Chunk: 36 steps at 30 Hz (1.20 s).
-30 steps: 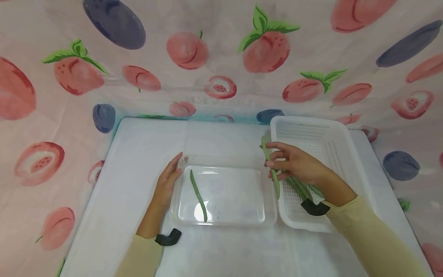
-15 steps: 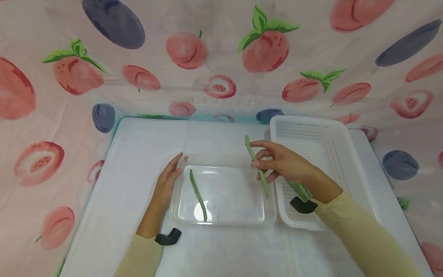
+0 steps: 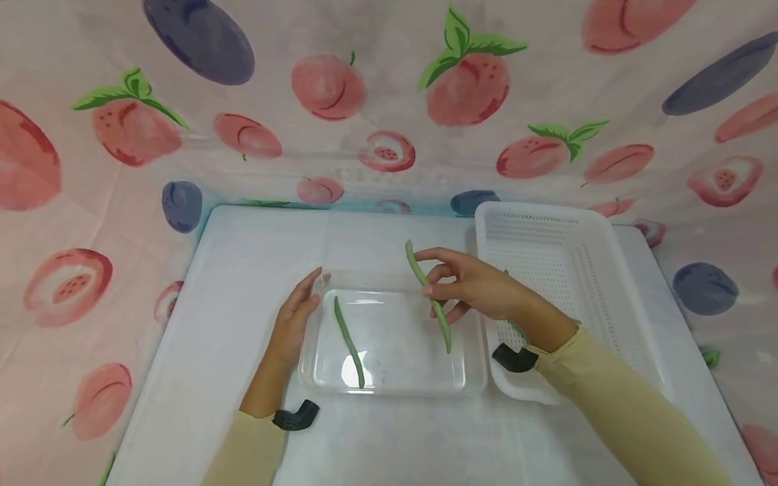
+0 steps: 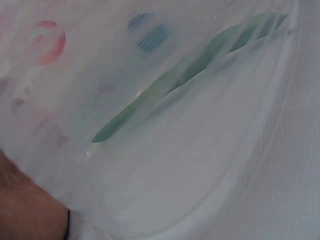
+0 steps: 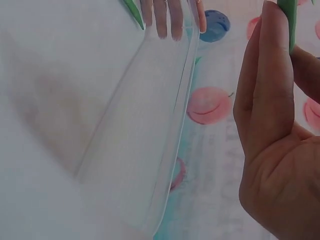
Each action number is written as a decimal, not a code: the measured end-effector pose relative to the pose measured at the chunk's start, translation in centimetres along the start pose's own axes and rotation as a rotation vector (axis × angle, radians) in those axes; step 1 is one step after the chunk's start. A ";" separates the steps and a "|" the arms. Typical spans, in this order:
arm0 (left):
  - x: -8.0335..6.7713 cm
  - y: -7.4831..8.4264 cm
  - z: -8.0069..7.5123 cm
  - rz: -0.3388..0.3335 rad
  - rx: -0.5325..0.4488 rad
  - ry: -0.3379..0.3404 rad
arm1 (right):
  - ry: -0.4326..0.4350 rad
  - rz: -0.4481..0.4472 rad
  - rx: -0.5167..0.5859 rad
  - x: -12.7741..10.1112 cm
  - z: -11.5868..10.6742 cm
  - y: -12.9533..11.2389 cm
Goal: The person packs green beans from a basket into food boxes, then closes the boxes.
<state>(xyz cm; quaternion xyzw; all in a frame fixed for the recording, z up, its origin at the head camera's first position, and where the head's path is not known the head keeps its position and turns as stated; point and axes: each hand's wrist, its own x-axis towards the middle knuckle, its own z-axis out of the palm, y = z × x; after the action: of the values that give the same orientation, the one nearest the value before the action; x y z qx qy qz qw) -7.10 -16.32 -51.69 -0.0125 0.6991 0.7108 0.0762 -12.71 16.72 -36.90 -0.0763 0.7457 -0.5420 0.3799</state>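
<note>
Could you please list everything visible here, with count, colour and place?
held bean: one, green, pinched in the right hand above the tray's right half.
bean in tray: one, green, lying on the tray's left floor.
beans in basket: green, count unclear, mostly hidden behind the right wrist.
tray: one, clear plastic, centre of the table.
basket: one, white, perforated, right of the tray.
table: one, white surface.
cloth: pink with fruit print, behind and beside the table.
left hand: fingers straight, resting against the tray's left rim.
right hand: pinches the held bean.
sleeves: two, pale yellow.
</note>
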 end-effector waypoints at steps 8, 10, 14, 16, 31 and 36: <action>-0.2 0.3 0.1 -0.014 0.003 0.010 | -0.042 -0.014 -0.002 0.8 0.8 -0.8; -0.2 0.2 0.1 -0.009 0.007 0.010 | -0.044 -0.017 -0.001 1.0 1.0 -0.9; -0.2 0.1 0.1 0.003 0.008 0.007 | -0.049 -0.022 -0.003 1.4 1.2 -1.0; -0.1 0.1 0.2 0.001 0.006 0.009 | -0.055 -0.022 -0.003 1.6 1.3 -1.0; -0.4 -0.1 0.2 -0.009 0.006 0.013 | -0.096 -0.031 -0.008 2.8 2.7 -1.2; -0.2 0.1 0.2 0.005 0.003 0.007 | -0.104 -0.034 -0.005 3.5 3.3 -1.3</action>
<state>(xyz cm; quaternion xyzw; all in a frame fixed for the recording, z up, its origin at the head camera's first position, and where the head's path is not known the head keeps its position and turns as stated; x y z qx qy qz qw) -6.91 -16.18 -51.60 -0.0134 0.7004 0.7100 0.0719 -13.36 11.91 -37.89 -0.1179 0.7249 -0.5418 0.4087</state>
